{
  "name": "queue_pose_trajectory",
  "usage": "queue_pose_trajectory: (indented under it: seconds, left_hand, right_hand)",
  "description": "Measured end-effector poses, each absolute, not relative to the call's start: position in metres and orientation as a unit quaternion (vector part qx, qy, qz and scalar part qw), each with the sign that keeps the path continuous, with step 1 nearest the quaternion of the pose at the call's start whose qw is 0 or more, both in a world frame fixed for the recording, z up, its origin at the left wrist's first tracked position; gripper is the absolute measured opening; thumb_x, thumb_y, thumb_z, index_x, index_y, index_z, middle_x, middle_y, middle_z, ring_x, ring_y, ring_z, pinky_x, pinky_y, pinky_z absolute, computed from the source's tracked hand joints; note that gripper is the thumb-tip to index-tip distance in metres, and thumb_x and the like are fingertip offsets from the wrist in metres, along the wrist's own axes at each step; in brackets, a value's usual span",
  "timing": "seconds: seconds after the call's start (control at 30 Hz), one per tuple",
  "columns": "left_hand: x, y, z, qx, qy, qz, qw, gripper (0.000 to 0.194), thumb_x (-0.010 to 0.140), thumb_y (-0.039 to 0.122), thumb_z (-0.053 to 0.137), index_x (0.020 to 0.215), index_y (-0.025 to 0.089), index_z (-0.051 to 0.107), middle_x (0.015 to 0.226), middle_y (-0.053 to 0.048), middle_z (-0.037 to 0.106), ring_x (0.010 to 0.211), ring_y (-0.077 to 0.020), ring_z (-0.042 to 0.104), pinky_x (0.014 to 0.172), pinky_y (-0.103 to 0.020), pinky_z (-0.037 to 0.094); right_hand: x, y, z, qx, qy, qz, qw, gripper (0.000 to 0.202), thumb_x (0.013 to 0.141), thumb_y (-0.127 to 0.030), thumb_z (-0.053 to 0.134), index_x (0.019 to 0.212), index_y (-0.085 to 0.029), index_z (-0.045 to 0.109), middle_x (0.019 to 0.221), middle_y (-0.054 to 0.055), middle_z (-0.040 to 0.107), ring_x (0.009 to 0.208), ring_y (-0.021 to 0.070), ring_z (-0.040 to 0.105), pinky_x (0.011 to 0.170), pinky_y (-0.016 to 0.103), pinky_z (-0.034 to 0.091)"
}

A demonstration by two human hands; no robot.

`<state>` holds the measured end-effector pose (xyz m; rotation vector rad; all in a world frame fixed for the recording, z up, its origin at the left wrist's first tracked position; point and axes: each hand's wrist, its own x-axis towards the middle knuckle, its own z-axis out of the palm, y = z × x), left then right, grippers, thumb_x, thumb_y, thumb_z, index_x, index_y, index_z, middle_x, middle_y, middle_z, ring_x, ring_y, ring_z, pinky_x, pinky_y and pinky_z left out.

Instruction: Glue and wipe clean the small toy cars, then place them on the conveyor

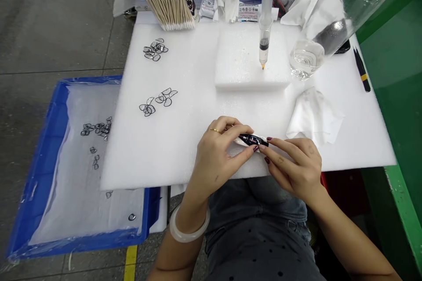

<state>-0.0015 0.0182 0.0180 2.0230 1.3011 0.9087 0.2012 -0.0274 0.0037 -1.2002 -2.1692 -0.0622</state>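
Note:
My left hand (216, 156) and my right hand (293, 164) meet at the near edge of a white foam sheet (184, 149). Between their fingertips they pinch a small dark, glossy part (252, 140) with a white end. The left hand wears a gold ring and a pale bangle. Two small clusters of thin black-rimmed lens-like pieces lie on the foam, one cluster (158, 101) left of my hands and another cluster (154, 49) farther back.
A syringe (264, 44) stands upright in a foam block (250, 59). A clear bottle (316, 39), crumpled wipe (313, 114), black tweezers (361, 70) and cotton swabs (169, 4) surround it. A blue tray (49, 175) at left holds more small pieces.

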Motion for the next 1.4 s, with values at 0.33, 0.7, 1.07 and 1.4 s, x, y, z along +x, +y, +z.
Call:
queue_pose_trajectory:
  seconds: [0.33,0.7,1.07,1.4]
  left_hand:
    - [-0.004,0.019,0.018,0.756,0.478,0.339,0.292,0.028,0.078,0.023,0.080,0.104,0.020,0.069,0.104,-0.005,0.061,0.098,-0.0209,0.061,0.086,-0.038,0.053]
    - [-0.006,0.019,0.017,0.765,0.477,0.327,0.284,0.032,0.076,0.020,0.081,0.106,0.020,0.069,0.104,-0.004,0.061,0.099,-0.0212,0.061,0.087,-0.037,0.052]
    - [-0.004,0.019,0.019,0.768,0.479,0.322,0.279,0.030,0.078,0.018,0.080,0.106,0.017,0.069,0.104,-0.005,0.061,0.098,-0.0200,0.060,0.086,-0.035,0.051]
    - [-0.005,0.018,0.018,0.765,0.473,0.336,0.279,0.027,0.079,0.018,0.078,0.105,0.018,0.069,0.102,-0.004,0.061,0.097,-0.0204,0.061,0.086,-0.036,0.052]
  right_hand:
    - [0.198,-0.025,0.006,-0.466,-0.815,-0.007,0.345,0.031,0.084,-0.011,0.068,0.114,-0.018,0.069,0.107,0.007,0.073,0.083,0.0198,0.062,0.071,0.035,0.051]
    - [0.198,-0.024,0.008,-0.475,-0.825,-0.028,0.306,0.032,0.086,-0.016,0.068,0.117,-0.022,0.067,0.108,0.006,0.072,0.081,0.0200,0.057,0.070,0.037,0.049]
    - [0.196,-0.022,0.017,-0.487,-0.831,0.029,0.266,0.025,0.090,-0.018,0.065,0.115,-0.020,0.068,0.119,0.007,0.070,0.086,0.0219,0.056,0.073,0.040,0.049]
    - [0.197,-0.024,0.014,-0.481,-0.826,0.024,0.293,0.030,0.088,-0.017,0.066,0.118,-0.019,0.067,0.118,0.009,0.070,0.085,0.0213,0.056,0.075,0.040,0.050]
